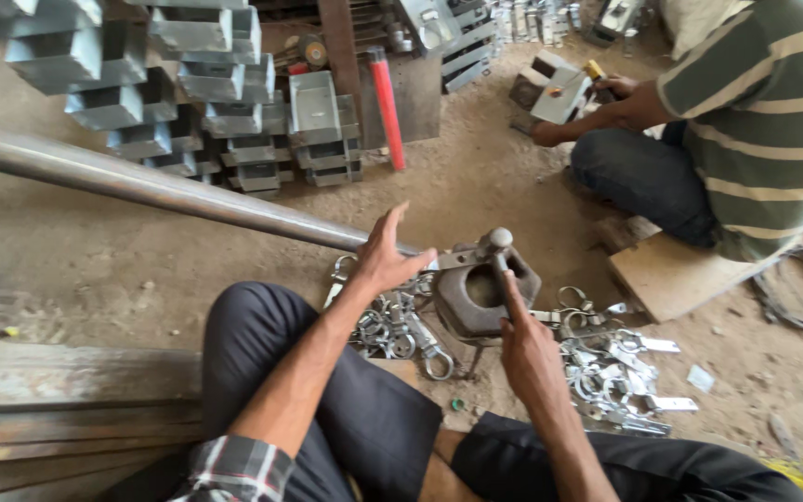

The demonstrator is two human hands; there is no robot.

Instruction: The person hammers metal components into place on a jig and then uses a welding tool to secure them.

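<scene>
Two hands: left hand (385,256) on pipe (151,186), right hand (524,346) gripping bolt (504,270).

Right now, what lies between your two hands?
In the head view, between the left hand and right hand, sits the heavy metal block.

A block with a round hole (485,290) sits on the dirt floor (476,186) between the person's knees; a long pipe (141,186) runs from the far left to its near-left side; the left hand (388,256) rests where pipe meets block, the right hand (524,344) on a knobbed rod (502,265) standing in the hole; loose clamps (401,330) lie left of the block, more clamps (615,372) to its right; stacked metal boxes (188,84) stand behind; a seated co-worker (745,130) is at the far right, on a board (671,274).
</scene>
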